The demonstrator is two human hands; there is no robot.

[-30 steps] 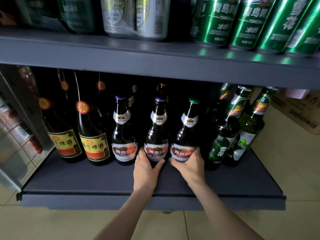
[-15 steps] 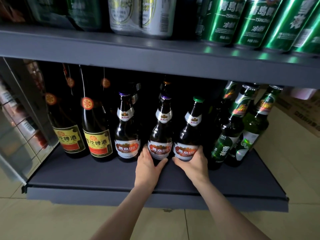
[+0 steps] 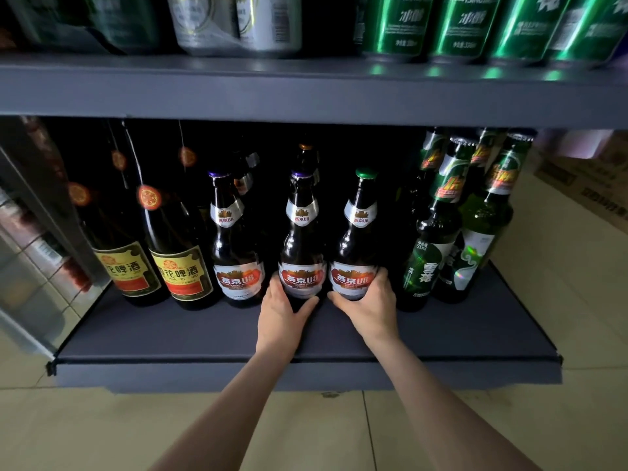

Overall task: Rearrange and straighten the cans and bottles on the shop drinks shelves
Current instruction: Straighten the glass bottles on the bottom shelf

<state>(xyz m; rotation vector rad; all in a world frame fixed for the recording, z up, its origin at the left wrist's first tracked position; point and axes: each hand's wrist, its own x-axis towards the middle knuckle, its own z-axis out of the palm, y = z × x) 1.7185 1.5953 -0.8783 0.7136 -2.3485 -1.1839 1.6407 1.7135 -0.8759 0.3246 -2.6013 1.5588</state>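
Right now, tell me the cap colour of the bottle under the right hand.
Green, on the right-hand bottle; head view shows it best.

Dark brown bottles [image 3: 301,232] in the middle are marked by white labels with red-orange emblems. Yellow-and-red labels are borne by the dark bottles [image 3: 176,239] at left. Green bottles [image 3: 438,232] and green cans [image 3: 452,25] are seen at right, above a dark grey shelf [image 3: 204,331].

I see a beige tiled floor [image 3: 306,433] nearest me and cardboard boxes [image 3: 588,185] far right.
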